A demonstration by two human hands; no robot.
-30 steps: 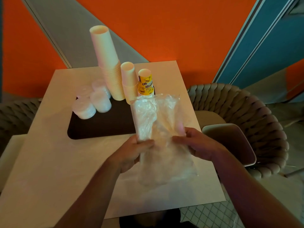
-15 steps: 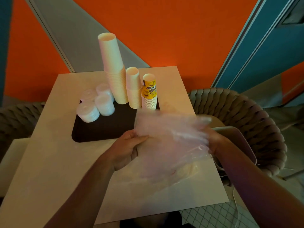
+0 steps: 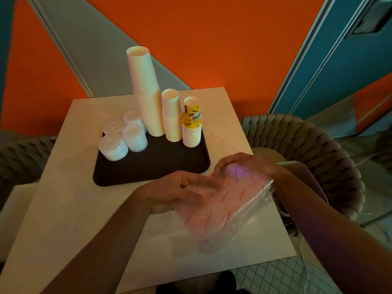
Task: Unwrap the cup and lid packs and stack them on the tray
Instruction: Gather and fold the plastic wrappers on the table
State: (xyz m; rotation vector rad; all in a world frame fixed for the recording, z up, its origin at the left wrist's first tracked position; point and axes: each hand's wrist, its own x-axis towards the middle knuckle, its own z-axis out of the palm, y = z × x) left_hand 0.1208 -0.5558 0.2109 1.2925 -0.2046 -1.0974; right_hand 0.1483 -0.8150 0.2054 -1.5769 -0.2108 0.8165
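Starting left of the tray (image 3: 152,175), four short stacks of clear lids (image 3: 124,134) crowd its far left corner, then three cup stacks run along its back edge: the tall plain one (image 3: 146,92), a shorter plain one (image 3: 172,115), and a yellow printed stack (image 3: 192,122) whose lettering is too blurred to read. In front of the tray, over the surface (image 3: 70,209), the left hand (image 3: 169,192) pinches the clear plastic wrapper (image 3: 224,204), fingers closed on its edge; the right hand (image 3: 244,166) clasps the far end. It looks feather-light, limp and slippery, so gripping near a seam seems wisest. Faint red print runs across it, unreadable.
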